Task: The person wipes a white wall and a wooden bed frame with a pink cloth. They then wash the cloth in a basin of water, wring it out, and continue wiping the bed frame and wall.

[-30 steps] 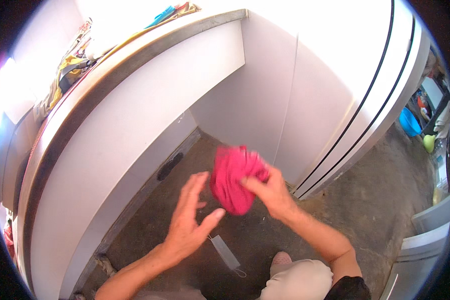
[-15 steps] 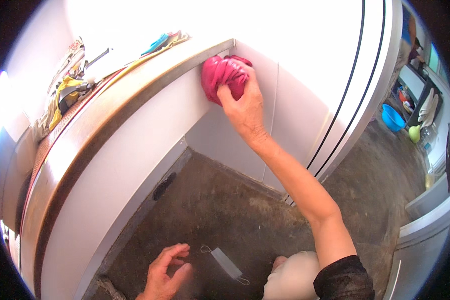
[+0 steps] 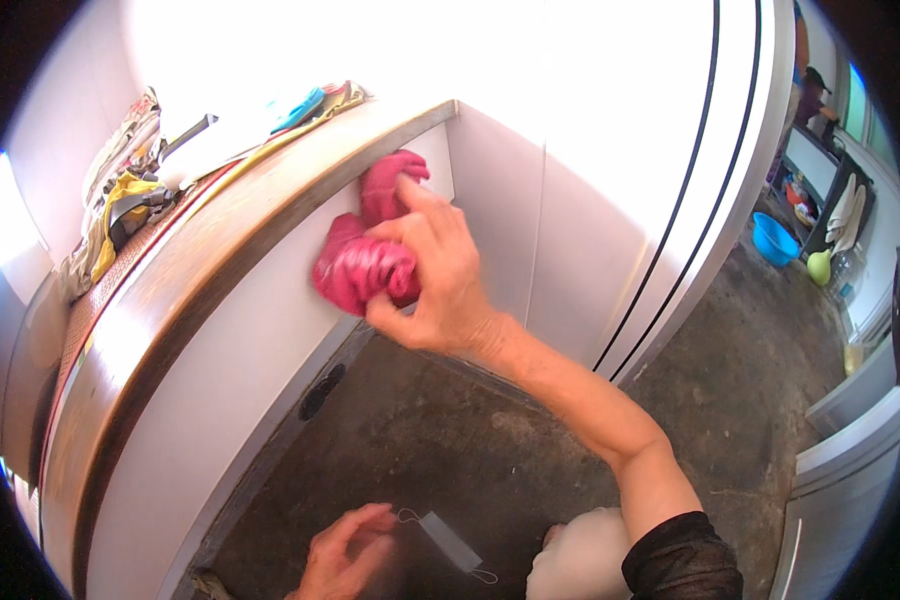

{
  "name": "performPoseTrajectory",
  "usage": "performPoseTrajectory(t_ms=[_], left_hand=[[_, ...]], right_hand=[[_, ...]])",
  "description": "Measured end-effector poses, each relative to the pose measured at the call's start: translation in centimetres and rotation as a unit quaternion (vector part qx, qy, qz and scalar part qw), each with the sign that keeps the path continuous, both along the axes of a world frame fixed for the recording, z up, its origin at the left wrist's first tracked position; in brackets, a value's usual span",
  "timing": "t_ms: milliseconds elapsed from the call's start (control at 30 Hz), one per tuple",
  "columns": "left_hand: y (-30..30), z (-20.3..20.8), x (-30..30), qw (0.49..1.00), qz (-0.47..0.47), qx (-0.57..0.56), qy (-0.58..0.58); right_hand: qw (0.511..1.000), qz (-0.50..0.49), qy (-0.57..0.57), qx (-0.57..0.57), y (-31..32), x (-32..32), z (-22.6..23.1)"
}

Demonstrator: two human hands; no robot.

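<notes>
Wooden edging (image 3: 170, 330) curves past nine o'clock, with heaped clothes (image 3: 120, 220) above it, between nine and ten, and a white panel (image 3: 200, 400) below, toward eight. Near seven, the left hand (image 3: 345, 555) is half open, fingers loosely curved, holding nothing visible. At ten o'clock a bunched red cloth (image 3: 355, 265) appears to rest against the panel, gripped by the right hand (image 3: 435, 275) just beside it. Work with the cloth looks under way, not finished; how much panel is done or left cannot be told. A face mask (image 3: 450, 543) lies on the floor at six; a blue basin (image 3: 774, 238) sits between two and three.
</notes>
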State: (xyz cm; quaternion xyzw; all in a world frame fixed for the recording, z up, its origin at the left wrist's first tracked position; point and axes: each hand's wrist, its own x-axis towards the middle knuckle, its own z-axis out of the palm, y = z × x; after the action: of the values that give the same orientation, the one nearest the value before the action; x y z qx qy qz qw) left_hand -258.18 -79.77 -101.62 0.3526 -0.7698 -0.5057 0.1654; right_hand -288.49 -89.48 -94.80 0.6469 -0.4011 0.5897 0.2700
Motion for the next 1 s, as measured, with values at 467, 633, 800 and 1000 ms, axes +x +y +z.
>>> performPoseTrajectory(t_ms=[467,633,800,1000], left_hand=[[0.6,0.6,-0.1,0.996,-0.058,-0.051,-0.045],[1.0,1.0,-0.4,0.995,-0.068,-0.066,-0.043],[1.4,1.3,-1.4,0.994,-0.074,-0.053,-0.054],[1.3,0.9,-2.6,0.985,-0.130,-0.091,-0.066]], right_hand=[[0.970,0.033,-0.239,0.038,-3.8,-5.0,0.7],[0.992,-0.026,-0.116,0.035,-2.3,-3.9,0.5],[0.999,0.002,0.044,0.023,0.5,0.7,0.2],[0.992,0.060,0.112,-0.002,1.7,2.8,0.1]])
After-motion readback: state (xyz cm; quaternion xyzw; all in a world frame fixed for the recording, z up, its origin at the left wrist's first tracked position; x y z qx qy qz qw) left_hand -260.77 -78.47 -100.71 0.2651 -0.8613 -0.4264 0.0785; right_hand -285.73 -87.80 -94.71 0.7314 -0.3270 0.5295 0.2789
